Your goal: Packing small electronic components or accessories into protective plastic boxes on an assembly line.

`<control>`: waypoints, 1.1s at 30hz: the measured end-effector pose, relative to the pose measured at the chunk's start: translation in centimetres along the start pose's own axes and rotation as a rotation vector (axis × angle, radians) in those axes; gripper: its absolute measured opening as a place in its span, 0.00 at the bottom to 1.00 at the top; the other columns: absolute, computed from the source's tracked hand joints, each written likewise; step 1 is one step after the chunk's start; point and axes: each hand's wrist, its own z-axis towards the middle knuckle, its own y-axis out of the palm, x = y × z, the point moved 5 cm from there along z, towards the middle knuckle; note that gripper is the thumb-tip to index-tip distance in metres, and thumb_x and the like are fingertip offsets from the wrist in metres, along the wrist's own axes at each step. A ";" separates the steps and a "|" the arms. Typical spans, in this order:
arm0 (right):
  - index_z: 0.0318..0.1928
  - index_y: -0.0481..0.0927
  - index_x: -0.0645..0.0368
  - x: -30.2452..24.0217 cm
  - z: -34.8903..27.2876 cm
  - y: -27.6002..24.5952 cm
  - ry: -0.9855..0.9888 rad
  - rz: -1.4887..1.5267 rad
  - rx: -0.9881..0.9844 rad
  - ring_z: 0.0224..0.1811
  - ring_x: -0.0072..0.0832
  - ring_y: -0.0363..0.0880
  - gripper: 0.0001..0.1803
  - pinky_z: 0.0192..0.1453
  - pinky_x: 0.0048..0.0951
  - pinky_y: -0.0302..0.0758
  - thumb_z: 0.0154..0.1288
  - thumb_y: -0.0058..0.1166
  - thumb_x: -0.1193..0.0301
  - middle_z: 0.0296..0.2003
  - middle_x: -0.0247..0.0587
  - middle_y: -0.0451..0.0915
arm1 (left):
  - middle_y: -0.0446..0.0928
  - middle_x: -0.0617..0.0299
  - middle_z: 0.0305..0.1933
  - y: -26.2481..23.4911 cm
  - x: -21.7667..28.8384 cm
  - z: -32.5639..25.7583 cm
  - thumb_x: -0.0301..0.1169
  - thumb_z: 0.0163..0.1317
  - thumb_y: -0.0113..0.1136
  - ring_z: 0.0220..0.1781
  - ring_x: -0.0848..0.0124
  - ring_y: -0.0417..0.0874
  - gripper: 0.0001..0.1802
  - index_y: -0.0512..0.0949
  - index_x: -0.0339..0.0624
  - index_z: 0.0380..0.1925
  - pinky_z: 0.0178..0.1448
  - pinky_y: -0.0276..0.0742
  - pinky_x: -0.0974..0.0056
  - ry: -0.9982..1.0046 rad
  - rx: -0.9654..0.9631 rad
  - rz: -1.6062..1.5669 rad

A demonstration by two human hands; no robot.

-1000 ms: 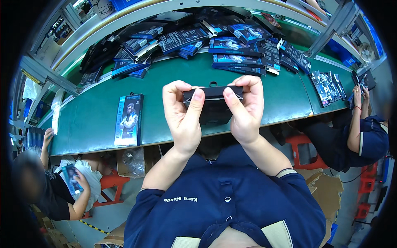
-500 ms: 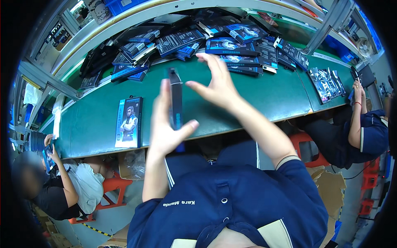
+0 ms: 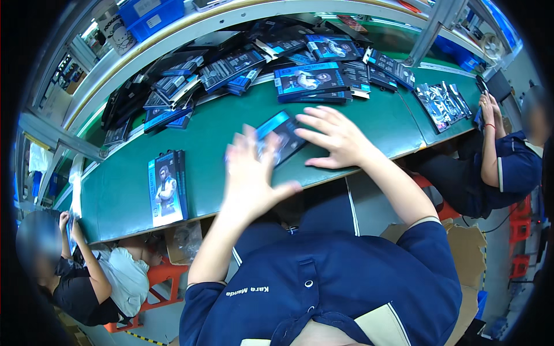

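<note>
In front of me a dark flat box (image 3: 290,138) with a blue stripe lies slanted on the green table, between my two hands. My left hand (image 3: 245,176) is over its near left part, fingers spread and smeared by motion; whether it touches the box I cannot tell. At the box's right edge is my right hand (image 3: 340,139), palm down with fingers apart, gripping nothing. To the left lies a small stack of similar boxes (image 3: 166,189), the top one showing a printed figure.
A heap of dark boxes (image 3: 231,69) covers the table's far side beneath a shelf (image 3: 202,26). Silvery packets (image 3: 443,104) lie at the right. One person (image 3: 511,158) sits at the right, another (image 3: 86,277) at the left. The green table (image 3: 219,199) has its front edge near me.
The box that stood on edge by my left hand is no longer upright. A box now lies slanted between my hands. My right hand has come down nearer. The left stack shows more edges.
</note>
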 end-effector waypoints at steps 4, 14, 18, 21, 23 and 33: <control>0.43 0.82 0.58 10.3 -9.2 -8.0 0.501 -0.525 0.296 0.57 0.46 0.76 0.21 0.66 0.49 0.67 0.50 0.68 0.62 0.49 0.46 0.80 | 0.63 0.44 0.71 1.5 3.5 -1.2 0.23 0.52 0.66 0.72 0.46 0.64 0.41 0.64 0.46 0.69 0.73 0.61 0.46 0.432 -0.065 0.043; 0.46 0.85 0.52 11.8 -26.4 -13.6 1.412 -1.040 0.270 0.48 0.44 0.79 0.23 0.53 0.41 0.76 0.57 0.67 0.51 0.51 0.46 0.81 | 0.68 0.38 0.67 -3.9 -2.9 3.2 0.31 0.61 0.62 0.66 0.44 0.71 0.28 0.72 0.50 0.64 0.67 0.69 0.51 0.106 -0.093 -0.073; 0.58 0.69 0.77 12.4 -33.7 -12.2 1.858 0.175 0.786 0.57 0.42 0.78 0.45 0.61 0.37 0.76 0.50 0.75 0.56 0.54 0.57 0.77 | 0.62 0.31 0.69 1.3 -1.4 3.1 0.50 0.47 0.73 0.72 0.38 0.63 0.43 0.70 0.55 0.65 0.74 0.59 0.44 0.093 -0.208 -0.097; 0.60 0.70 0.73 8.0 -26.6 -10.2 1.320 -0.074 1.021 0.55 0.31 0.79 0.35 0.60 0.29 0.76 0.56 0.72 0.73 0.53 0.52 0.78 | 0.67 0.33 0.64 1.8 -0.5 4.1 0.52 0.41 0.75 0.68 0.40 0.66 0.48 0.69 0.57 0.66 0.71 0.61 0.44 -0.009 -0.070 -0.110; 0.61 0.71 0.72 4.3 -16.3 -7.3 1.077 0.287 1.018 0.54 0.29 0.78 0.30 0.58 0.27 0.75 0.58 0.67 0.80 0.53 0.48 0.78 | 0.69 0.38 0.57 0.8 0.4 4.0 0.52 0.38 0.76 0.62 0.44 0.69 0.51 0.69 0.57 0.67 0.67 0.64 0.43 -0.015 -0.049 -0.150; 0.67 0.67 0.65 -1.3 -4.7 0.1 1.277 1.575 0.493 0.26 0.12 0.77 0.31 0.17 0.13 0.62 0.67 0.61 0.70 0.41 0.38 0.83 | 0.60 0.40 0.65 -3.9 0.3 2.1 0.38 0.25 0.84 0.67 0.51 0.66 0.60 0.56 0.48 0.62 0.67 0.63 0.51 0.444 0.485 -1.010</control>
